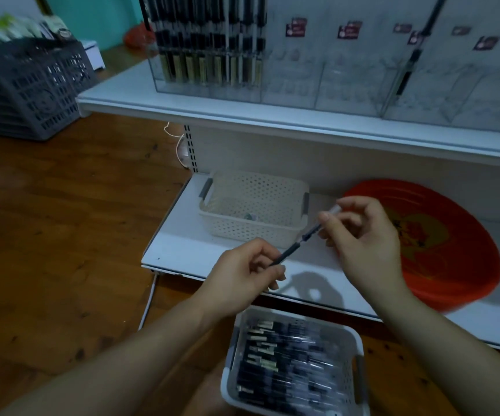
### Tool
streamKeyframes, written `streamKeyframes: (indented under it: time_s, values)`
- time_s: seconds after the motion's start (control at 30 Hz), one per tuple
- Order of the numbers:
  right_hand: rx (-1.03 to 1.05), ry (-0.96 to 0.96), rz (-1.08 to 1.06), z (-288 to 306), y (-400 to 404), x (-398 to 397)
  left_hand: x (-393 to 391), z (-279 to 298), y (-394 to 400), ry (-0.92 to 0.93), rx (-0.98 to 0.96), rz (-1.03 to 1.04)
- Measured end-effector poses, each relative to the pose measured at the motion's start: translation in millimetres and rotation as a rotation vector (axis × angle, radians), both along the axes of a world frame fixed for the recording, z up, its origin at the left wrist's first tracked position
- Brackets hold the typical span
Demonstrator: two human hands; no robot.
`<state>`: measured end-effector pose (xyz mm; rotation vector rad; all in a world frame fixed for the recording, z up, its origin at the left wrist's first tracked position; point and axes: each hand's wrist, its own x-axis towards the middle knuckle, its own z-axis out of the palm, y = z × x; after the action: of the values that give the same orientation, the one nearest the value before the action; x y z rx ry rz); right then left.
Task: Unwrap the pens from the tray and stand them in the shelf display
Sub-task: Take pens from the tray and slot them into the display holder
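Head view: left hand (242, 270) and right hand (363, 235) pinch opposite pen (298, 241) ends, likely pulling off wrap, above tray (230, 370).

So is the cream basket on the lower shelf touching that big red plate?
Apart. The head view shows bare white shelf between the cream basket and the red plate, where the right hand holds a pen.
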<state>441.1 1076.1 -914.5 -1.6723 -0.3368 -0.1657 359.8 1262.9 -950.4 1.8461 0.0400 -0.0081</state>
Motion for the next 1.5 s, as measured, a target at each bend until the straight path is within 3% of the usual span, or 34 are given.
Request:
streamKeyframes:
  time_s: [0.3, 0.53, 0.77, 0.9, 1.03, 1.33, 1.5]
  values:
    - [-0.030, -0.202, 0.122, 50, 16, 8, 5, 33, 8, -0.149, -0.020, -0.023]
    - [-0.051, -0.328, 0.139, 107, 43, 16, 18, 78, 15, -0.297, -0.015, 0.107]
    - [0.032, -0.521, 0.026, 179, 68, 38, 34, 143, 42, -0.602, 0.282, 0.425]
    - [0.071, -0.583, -0.043, 214, 88, 52, 53, 171, 64, -0.694, 0.577, 0.641]
    - [-0.009, -0.632, -0.075, 229, 114, 65, 70, 188, 78, -0.607, 0.746, 0.750]
    - [-0.220, -0.668, -0.030, 236, 142, 74, 93, 194, 97, -0.307, 0.568, 0.787]
    - [-0.295, -0.708, -0.020, 245, 140, 76, 97, 194, 103, -0.278, 0.575, 0.771]
